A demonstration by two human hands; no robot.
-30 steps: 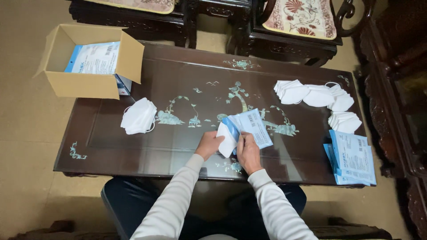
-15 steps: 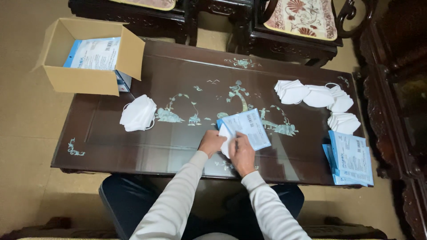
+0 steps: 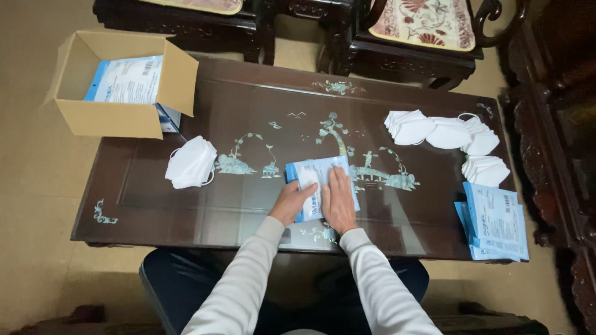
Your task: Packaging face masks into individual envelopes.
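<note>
Spanning nearly the whole view, the dark lacquered table (image 3: 186, 192) with pale inlaid trees and birds carries everything here. Beyond its far edge stand two dark carved chairs (image 3: 422, 43), the right one with a red-patterned cushion. On the far left corner sits an open cardboard box (image 3: 105, 118) with blue-and-white packets inside. At the right near corner lies a stack of flat blue-and-white packets (image 3: 496, 220), and farther along that right side spread several piles of white folded masks (image 3: 434, 131). Left of centre, well apart from the hands, lies a single pile of white masks (image 3: 191, 162).

Near the middle of the table, toward the near edge, a blue-and-white mask packet (image 3: 310, 174) lies flat. Both hands are on it: the right hand (image 3: 338, 201) is spread flat, palm down, pressing on the right half, while the left hand (image 3: 290, 203) has its fingers curled against the packet's left near edge, gripping or pinning it. Pale long sleeves (image 3: 248, 273) lead back from the hands to the person's lap.
</note>
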